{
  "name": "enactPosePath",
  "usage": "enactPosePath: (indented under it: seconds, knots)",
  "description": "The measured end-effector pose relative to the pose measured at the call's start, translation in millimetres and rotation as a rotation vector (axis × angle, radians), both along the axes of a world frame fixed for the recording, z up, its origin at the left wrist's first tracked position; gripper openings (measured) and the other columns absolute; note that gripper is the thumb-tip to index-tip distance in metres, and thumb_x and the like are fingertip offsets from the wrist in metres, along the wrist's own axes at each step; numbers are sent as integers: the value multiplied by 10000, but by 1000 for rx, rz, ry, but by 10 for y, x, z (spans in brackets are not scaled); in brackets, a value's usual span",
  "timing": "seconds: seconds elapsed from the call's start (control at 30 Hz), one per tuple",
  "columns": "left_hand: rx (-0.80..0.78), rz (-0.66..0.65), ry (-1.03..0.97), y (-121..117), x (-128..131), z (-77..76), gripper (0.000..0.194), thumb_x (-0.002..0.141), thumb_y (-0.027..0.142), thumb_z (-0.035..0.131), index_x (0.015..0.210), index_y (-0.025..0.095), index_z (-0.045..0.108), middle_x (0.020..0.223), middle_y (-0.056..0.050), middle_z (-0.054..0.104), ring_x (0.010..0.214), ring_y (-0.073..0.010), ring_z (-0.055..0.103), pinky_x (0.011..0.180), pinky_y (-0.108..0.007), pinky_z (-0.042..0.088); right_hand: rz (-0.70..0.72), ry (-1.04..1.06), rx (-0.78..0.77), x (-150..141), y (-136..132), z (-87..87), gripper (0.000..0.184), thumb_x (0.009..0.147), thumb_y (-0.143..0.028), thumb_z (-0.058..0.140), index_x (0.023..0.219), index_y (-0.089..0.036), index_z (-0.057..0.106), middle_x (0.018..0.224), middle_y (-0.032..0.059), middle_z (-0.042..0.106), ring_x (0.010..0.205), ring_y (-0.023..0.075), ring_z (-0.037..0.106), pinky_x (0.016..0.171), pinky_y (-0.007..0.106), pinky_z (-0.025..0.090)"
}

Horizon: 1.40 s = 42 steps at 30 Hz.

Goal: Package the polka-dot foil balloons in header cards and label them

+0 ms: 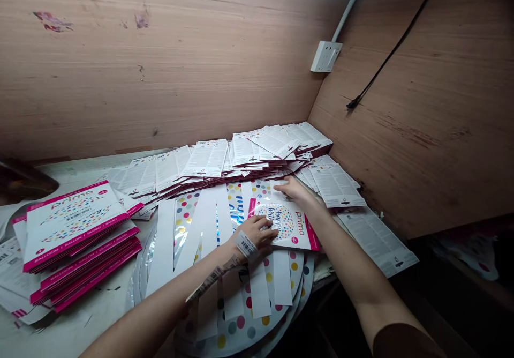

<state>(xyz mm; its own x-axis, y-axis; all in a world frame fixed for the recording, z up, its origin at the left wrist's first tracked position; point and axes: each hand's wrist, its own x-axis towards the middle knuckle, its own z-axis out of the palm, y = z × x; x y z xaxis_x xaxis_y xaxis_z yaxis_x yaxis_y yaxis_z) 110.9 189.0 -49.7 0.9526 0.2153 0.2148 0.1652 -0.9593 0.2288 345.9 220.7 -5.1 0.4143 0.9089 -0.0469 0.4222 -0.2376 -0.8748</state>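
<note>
A flat white and pink balloon packet [287,221], printed with a dotted balloon, lies on the pile in front of me. My left hand [259,233] rests on its left side, fingers spread over the surface. Barcode stickers [246,244] cling to the back of that hand and the forearm. At the packet's far edge is my right hand [292,189], its fingers stretched out to the left over white paper. Beneath are large round foil balloons [236,326] with coloured dots, with white paper strips [160,240] across them.
Several more packets [206,157] lie back side up in overlapping rows along the wooden wall [160,68]. To the left stands a stack of pink-edged packets [76,224]. More packets [377,240] reach the table's right edge. A socket [326,56] and hanging black cable [391,50] are above.
</note>
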Motion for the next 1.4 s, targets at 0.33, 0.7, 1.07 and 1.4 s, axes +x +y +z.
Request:
enactPosePath:
  seconds: [0.33, 0.7, 1.07, 1.4]
  knots:
    - [-137, 110, -49, -68, 16, 34, 487, 818, 441, 698, 1188, 173, 529, 1222, -127, 605, 1143, -277, 573, 984, -414, 474, 191, -332, 296, -514, -1095, -105, 176, 865, -193, 543, 871, -205, 718, 946, 84, 742, 953, 255, 683, 907, 437, 530]
    - [11, 4, 102, -70, 36, 115, 558, 920, 452, 559, 1384, 156, 462, 1470, -166, 464, 1263, -295, 516, 1056, -427, 352, 476, -653, 403, -742, -2224, -245, 426, 878, -285, 636, 1287, -175, 588, 1297, 163, 622, 1283, 323, 525, 1030, 529, 500]
    - [-31, 83, 116, 13, 52, 117, 605, 812, 549, 659, 1358, 323, 532, 1475, -63, 469, 1270, -393, 423, 988, -528, 389, 763, -829, 462, -789, -2500, -229, 390, 915, -49, 512, 1284, -150, 588, 1229, 150, 672, 1173, 287, 623, 972, 462, 564]
    - [-197, 36, 77, 215, 120, -67, 754, 846, 489, 644, 1480, 193, 363, 1422, -126, 534, 1396, -360, 357, 1122, -540, 291, 331, -352, 340, -641, -1687, 135, 165, 940, -271, 477, 884, -234, 627, 870, 67, 662, 877, 228, 620, 792, 384, 517]
